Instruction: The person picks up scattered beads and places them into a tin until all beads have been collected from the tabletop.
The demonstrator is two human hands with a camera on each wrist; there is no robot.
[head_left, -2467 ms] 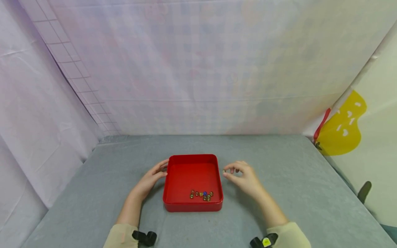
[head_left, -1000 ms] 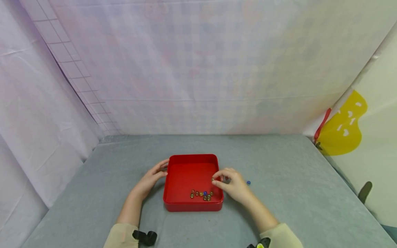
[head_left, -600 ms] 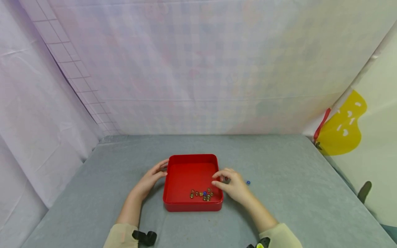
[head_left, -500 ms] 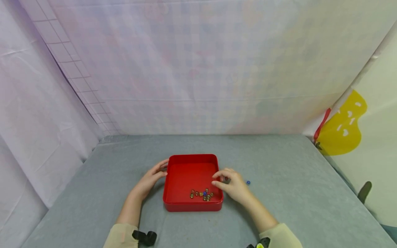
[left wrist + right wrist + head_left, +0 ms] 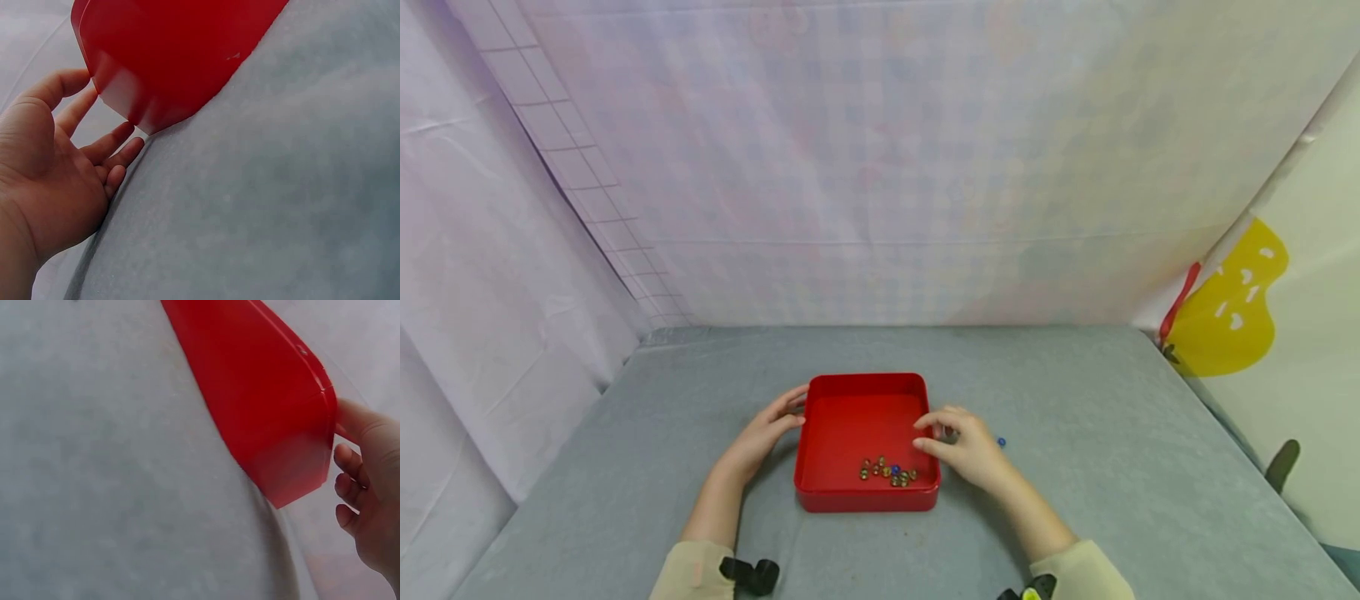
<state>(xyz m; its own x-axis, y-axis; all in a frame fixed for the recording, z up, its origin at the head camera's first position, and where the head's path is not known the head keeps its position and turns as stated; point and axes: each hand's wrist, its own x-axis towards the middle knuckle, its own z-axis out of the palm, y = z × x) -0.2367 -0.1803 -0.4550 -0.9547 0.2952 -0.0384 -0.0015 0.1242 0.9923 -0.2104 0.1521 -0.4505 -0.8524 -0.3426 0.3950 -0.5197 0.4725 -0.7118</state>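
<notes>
A square red tray (image 5: 865, 417) lies on the cloth. Several small gold-green marbles (image 5: 887, 472) and one blue marble (image 5: 896, 470) rest inside, near its front wall. My left hand (image 5: 760, 437) touches the tray's left side with extended fingertips; in the left wrist view they meet the outer red wall (image 5: 156, 56). Over the right rim reaches my right hand (image 5: 966, 450), thumb and index finger apart with nothing between them. In the right wrist view, its other fingers (image 5: 350, 487) are loosely bent outside the tray. Another blue marble (image 5: 1002, 442) lies on the cloth beside the right hand.
Grey cloth (image 5: 1075, 392) covers the table around the tray. A pale checked curtain (image 5: 880, 167) hangs along the back edge, with white sheets at both sides. Black wrist cameras (image 5: 751, 576) sit at the sleeve cuffs.
My right hand moved left over the tray's rim and let go of a marble, which dropped in and rolled left among the others. The left hand stayed at the tray's side.
</notes>
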